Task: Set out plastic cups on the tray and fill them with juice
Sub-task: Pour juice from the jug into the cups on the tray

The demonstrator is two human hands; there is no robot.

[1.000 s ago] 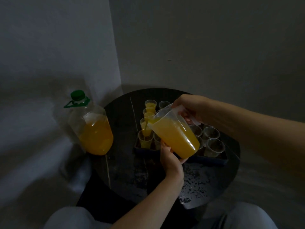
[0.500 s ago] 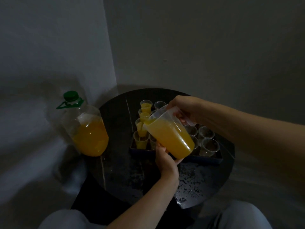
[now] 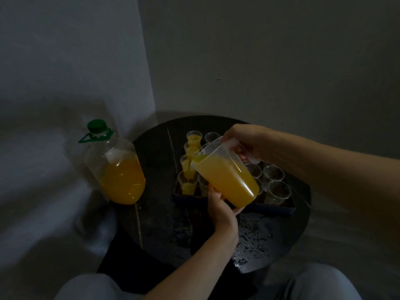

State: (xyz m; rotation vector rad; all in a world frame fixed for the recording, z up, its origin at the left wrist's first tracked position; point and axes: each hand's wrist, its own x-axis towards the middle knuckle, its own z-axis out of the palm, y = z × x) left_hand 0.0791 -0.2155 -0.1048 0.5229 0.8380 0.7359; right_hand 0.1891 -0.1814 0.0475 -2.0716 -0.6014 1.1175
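A clear plastic jug (image 3: 227,176) of orange juice is tilted left over a dark blue tray (image 3: 272,207) of clear plastic cups. My right hand (image 3: 246,139) grips the jug's handle at the top. My left hand (image 3: 220,210) cups the jug's base from below. A thin stream of juice falls from the spout into the nearest cup of the left column (image 3: 187,184). The other cups in that column (image 3: 193,138) hold juice. Several cups on the right (image 3: 278,190) are empty. The jug hides the cups in the middle.
The tray sits on a round black table (image 3: 164,226) in a wall corner, wet near its front right edge. A large clear bottle (image 3: 118,167) of juice with a green cap stands on the table's left edge. My knees show below.
The jug has tipped further to the left and juice now streams from its spout into the near left cup. Both hands keep their hold.
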